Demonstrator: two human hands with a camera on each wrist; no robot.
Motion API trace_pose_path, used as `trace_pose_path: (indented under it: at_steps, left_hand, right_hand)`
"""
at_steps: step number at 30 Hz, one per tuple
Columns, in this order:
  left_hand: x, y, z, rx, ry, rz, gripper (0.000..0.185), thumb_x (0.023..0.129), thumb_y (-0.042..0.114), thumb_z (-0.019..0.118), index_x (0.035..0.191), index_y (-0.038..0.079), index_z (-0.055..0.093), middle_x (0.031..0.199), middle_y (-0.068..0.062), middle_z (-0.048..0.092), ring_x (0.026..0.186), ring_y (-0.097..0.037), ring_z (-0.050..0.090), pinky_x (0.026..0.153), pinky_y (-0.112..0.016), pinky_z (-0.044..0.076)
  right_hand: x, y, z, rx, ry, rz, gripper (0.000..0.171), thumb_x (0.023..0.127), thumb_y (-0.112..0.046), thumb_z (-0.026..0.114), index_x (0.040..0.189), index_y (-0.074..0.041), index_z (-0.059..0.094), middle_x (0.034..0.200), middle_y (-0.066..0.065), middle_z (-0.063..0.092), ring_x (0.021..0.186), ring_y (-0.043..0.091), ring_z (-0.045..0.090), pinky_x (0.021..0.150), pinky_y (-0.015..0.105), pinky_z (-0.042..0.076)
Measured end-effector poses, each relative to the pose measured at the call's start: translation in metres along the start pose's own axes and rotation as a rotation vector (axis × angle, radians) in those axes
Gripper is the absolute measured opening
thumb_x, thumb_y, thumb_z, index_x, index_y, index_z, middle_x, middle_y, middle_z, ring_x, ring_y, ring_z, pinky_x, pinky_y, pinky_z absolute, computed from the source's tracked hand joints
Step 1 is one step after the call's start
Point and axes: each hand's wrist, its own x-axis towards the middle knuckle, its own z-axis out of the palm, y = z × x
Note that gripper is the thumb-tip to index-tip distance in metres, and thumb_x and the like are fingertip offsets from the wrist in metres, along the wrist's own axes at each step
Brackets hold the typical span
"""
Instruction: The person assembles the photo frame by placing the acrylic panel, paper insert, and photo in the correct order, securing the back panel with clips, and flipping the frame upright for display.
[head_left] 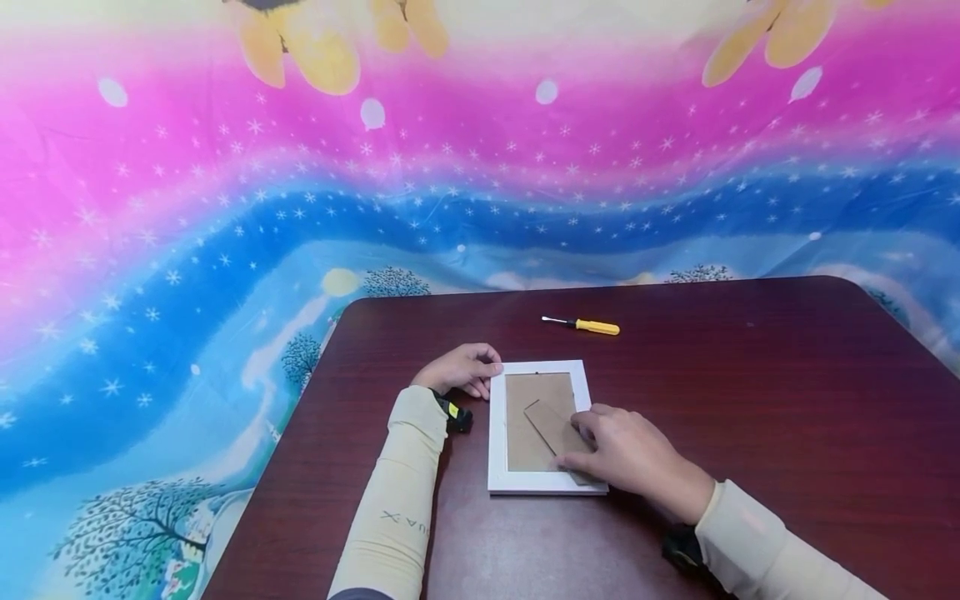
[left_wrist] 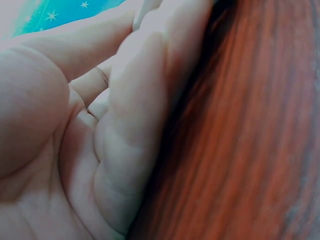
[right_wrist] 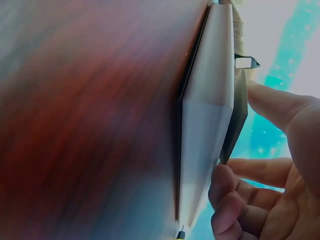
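Observation:
A white picture frame (head_left: 498,433) lies flat on the dark red table, with a brown board (head_left: 528,387) inside its border. Its upper left edge is pinched by my left hand (head_left: 462,369), thumb on top; in the left wrist view, a bit of the white edge (left_wrist: 145,12) shows between thumb and fingers. With my right hand (head_left: 633,450) I hold a thin pane (head_left: 551,425), seemingly clear glass, at an angle over the frame's lower right part. In the right wrist view the pane (right_wrist: 236,122) looks dark and stands just off the frame's face, between thumb and fingers.
Beyond the frame, a screwdriver (head_left: 592,327) with a yellow handle lies on the table (head_left: 750,367). A colourful printed cloth (head_left: 480,167) hangs behind the table and along its left side. Each wrist wears a black strapped device.

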Motion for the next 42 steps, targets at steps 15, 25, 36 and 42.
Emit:
trace_pose_path:
  at_steps: [15,25,36,42]
  left_hand:
    - [-0.001,0.002,0.001,-0.003,0.016,0.005,0.019,0.097,0.02,0.063,0.108,0.006,0.058,0.074,-0.014,0.061,0.058,-0.023,0.066,0.05,-0.029,0.054]
    - [-0.004,0.0,0.004,-0.008,0.02,-0.01,0.019,0.097,0.021,0.064,0.107,0.006,0.059,0.076,-0.015,0.061,0.059,-0.024,0.066,0.051,-0.029,0.054]
    - [-0.005,0.002,0.004,-0.005,0.019,-0.01,0.018,0.097,0.02,0.063,0.107,0.006,0.059,0.076,-0.016,0.062,0.059,-0.024,0.066,0.051,-0.029,0.054]
    - [-0.005,0.003,0.004,0.003,0.025,-0.006,0.017,0.097,0.02,0.063,0.107,0.006,0.059,0.074,-0.015,0.062,0.058,-0.023,0.066,0.051,-0.028,0.054]
  right_hand:
    - [0.007,0.016,-0.013,0.001,0.063,0.002,0.064,0.078,-0.055,0.076,0.118,-0.004,0.067,0.085,-0.001,0.059,0.067,0.012,0.05,0.061,0.033,0.046]
    - [0.018,0.026,-0.017,-0.029,0.075,0.022,0.064,0.08,-0.051,0.076,0.121,-0.004,0.065,0.084,0.002,0.061,0.066,0.013,0.052,0.058,0.033,0.046]
    - [0.03,0.037,-0.019,-0.016,0.083,0.049,0.063,0.08,-0.048,0.077,0.123,-0.004,0.063,0.082,0.002,0.06,0.063,0.012,0.051,0.055,0.032,0.045]
    - [0.038,0.043,-0.019,-0.021,0.08,0.059,0.064,0.081,-0.049,0.076,0.125,-0.004,0.062,0.082,0.003,0.06,0.062,0.013,0.051,0.054,0.032,0.045]
